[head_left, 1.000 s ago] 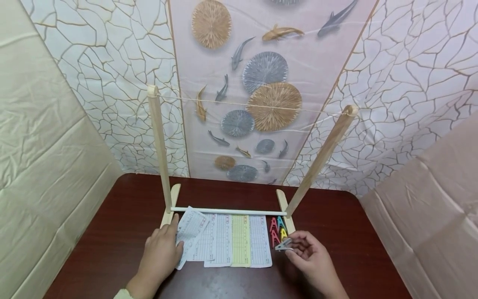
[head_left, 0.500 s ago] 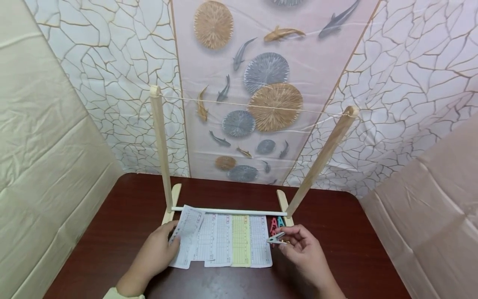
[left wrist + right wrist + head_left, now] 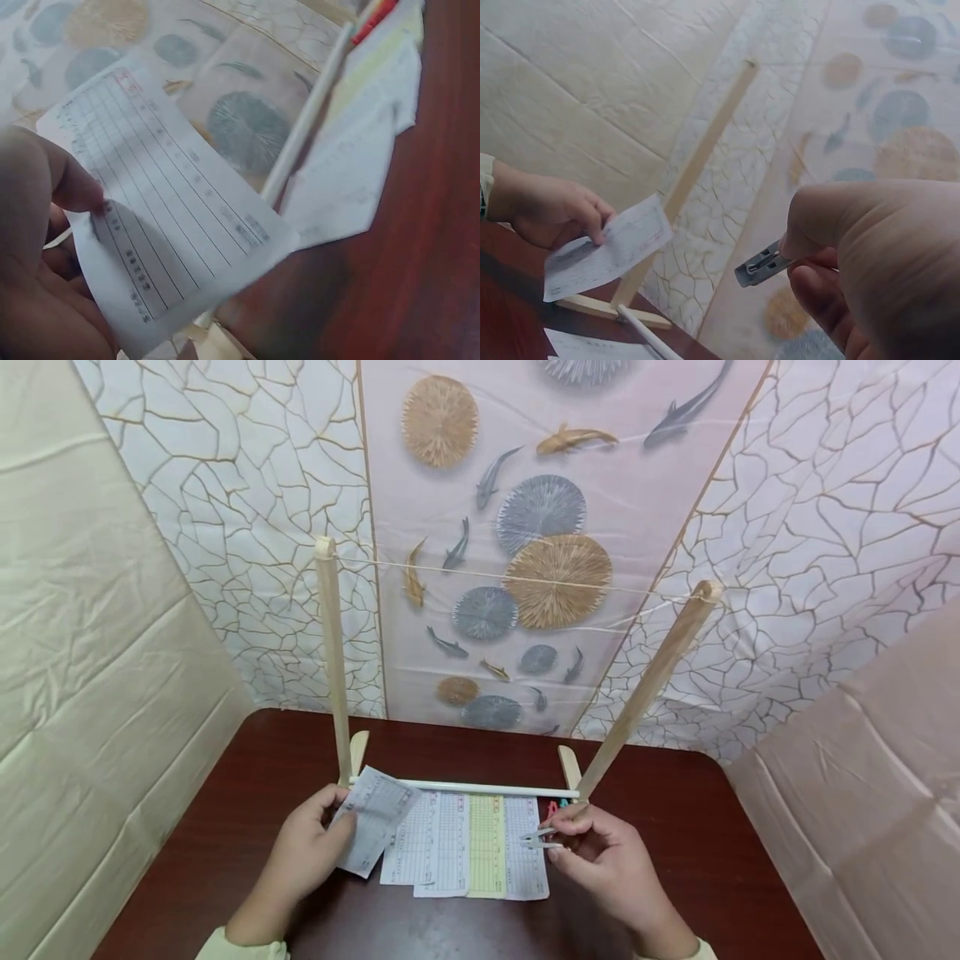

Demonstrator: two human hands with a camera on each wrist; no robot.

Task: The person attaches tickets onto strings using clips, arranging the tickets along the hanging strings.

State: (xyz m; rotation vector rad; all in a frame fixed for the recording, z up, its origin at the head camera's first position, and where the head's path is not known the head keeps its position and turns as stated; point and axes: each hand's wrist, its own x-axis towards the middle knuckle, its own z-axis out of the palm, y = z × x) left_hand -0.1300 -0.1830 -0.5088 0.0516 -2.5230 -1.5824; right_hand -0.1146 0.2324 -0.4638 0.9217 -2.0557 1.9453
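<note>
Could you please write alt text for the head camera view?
A person's left hand holds a printed slip and the right hand a gray clip, above a dark table. Between them more slips lie in a row, one yellow; beyond stands a wooden frame with a string across its top.

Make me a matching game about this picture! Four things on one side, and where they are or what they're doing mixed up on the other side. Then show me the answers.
Things:
1. grey clip
2. string
3. left hand
4. yellow paper

Mixed up:
A. stretched between the tops of the wooden posts
B. lying on the dark red table
C. pinched in the right hand
D. holding a white paper

Right pairs: 1-C, 2-A, 3-D, 4-B
</note>
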